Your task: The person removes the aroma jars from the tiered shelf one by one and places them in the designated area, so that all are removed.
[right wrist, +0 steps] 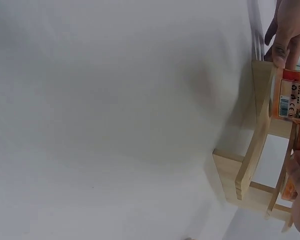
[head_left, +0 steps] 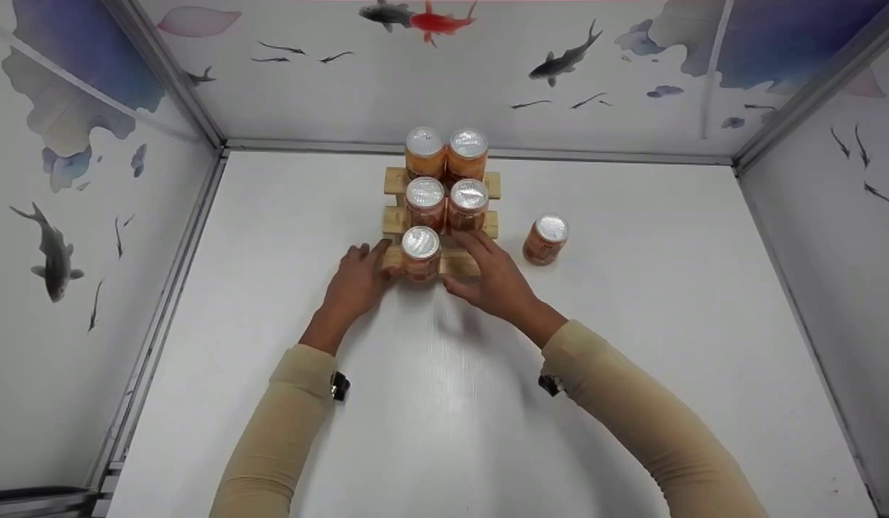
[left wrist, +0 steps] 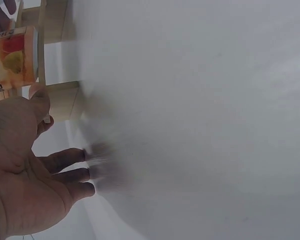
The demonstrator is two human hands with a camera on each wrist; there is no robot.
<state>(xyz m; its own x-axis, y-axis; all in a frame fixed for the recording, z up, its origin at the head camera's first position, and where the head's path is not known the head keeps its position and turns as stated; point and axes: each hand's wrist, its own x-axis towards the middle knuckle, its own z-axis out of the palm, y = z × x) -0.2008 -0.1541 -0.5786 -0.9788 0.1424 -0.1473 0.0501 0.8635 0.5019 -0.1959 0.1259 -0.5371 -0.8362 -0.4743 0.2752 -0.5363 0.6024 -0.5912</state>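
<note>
A light wooden stepped rack holds several cans with orange labels and silvery lids. Two stand on the back step, two on the middle one, and a front can is left of centre on the lowest. My left hand pinches the rack's front left end between thumb and forefinger; its other fingers extend toward the tabletop. Beside the front can, my right hand has its fingertips at the lower front of the right middle can, with the thumb stretched out over the front step's edge.
One more can stands upright on the white table, right of the rack. White panels with painted fish enclose the table at the back and both sides, joined by metal frame strips.
</note>
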